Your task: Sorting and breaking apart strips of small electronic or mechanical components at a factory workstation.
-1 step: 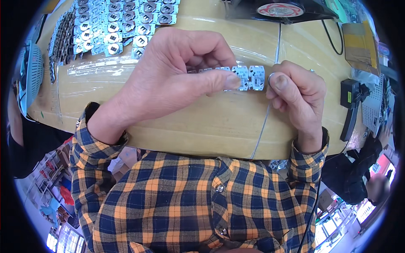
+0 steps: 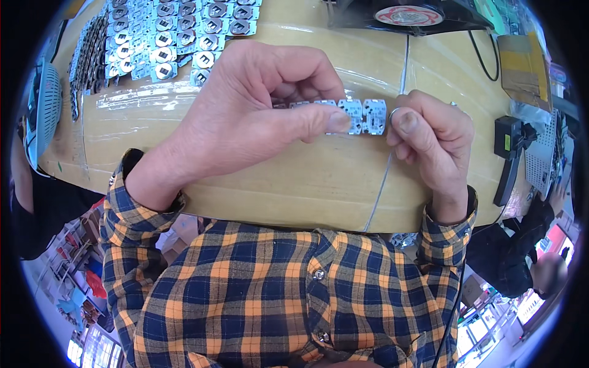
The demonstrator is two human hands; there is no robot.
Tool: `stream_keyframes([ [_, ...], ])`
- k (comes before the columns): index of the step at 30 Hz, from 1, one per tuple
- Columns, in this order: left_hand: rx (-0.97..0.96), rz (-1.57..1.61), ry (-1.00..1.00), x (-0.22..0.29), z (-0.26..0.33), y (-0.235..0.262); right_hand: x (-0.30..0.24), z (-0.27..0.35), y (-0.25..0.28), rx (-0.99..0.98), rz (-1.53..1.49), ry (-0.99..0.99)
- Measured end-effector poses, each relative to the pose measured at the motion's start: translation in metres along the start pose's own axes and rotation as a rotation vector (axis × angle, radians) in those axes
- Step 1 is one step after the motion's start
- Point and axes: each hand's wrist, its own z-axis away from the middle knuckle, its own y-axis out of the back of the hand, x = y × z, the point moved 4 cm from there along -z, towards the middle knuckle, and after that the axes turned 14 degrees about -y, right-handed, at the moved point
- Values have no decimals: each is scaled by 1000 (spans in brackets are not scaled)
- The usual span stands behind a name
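Observation:
My left hand (image 2: 251, 101) is closed on a strip of small white circuit boards (image 2: 373, 117), its thumb lying across the top. Part of the strip is hidden behind the thumb and fingers, while its right end sticks out. Just right of that end, apart from it, my right hand (image 2: 432, 138) pinches a thin, round, silvery disc (image 2: 393, 115) that looks like a coin cell battery. Only the disc's edge shows between thumb and forefinger.
Many strips of boards with round silver cells (image 2: 184, 37) lie at the back left. A black fan (image 2: 408, 15) stands at the back. At right are a cardboard box (image 2: 521, 70) and a black device (image 2: 507, 138); a blue basket (image 2: 44, 113) is at left.
The right end of the board strip sits very slightly lower than before. Both hands keep their grips and have hardly moved.

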Motion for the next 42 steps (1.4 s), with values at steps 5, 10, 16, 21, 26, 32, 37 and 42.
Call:
stream_keyframes([
  [5,-26,56,10,0,2,-1,-1,-2,-4,-40,82,115],
  [10,-80,31,-28,1,-1,-2,-3,-2,-1,-70,150,190],
  [16,-271,-300,-227,11,-11,-6,-1,-5,-9,-88,283,228],
  [21,-243,90,21,5,-12,-7,-5,5,-7,-171,-224,-140],
  [26,-64,287,-122,-1,-8,-12,5,-1,-17,-270,-764,-207],
  [32,-7,-420,-590,15,-8,-10,4,1,-6,64,-160,-39],
  [37,70,-533,-673,19,-2,-12,-1,2,-9,117,-123,62],
  [42,79,-589,-723,18,0,-15,2,2,-7,159,-122,61],
])
